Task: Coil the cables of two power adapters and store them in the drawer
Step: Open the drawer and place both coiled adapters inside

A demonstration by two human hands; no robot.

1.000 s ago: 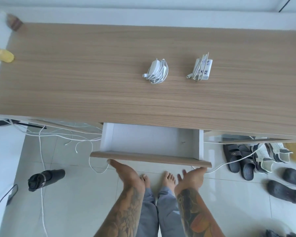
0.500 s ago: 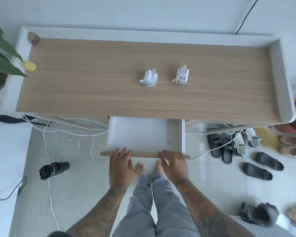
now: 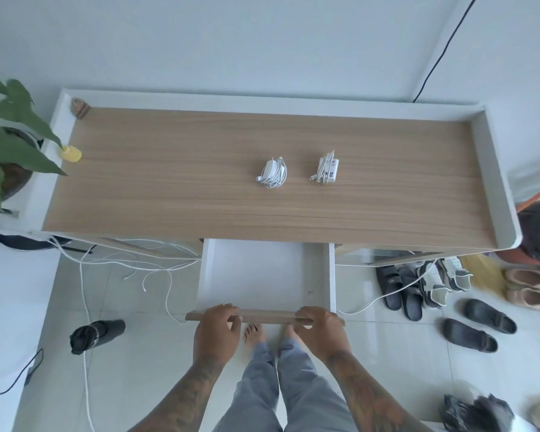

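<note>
Left hand (image 3: 217, 333) and right hand (image 3: 320, 330) both grasp the wooden front of the pulled-out drawer (image 3: 264, 316), two coiled adapters (image 3: 272, 172) (image 3: 326, 167) side by side on the table (image 3: 169, 188), far of it.

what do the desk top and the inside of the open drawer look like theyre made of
Desk top: light wood-look board, matt, probably laminate; long, even grain lines run along it. Drawer inside: smooth white panels, likely coated board; no grain shows. Its front edge matches the top's wood look.
</note>
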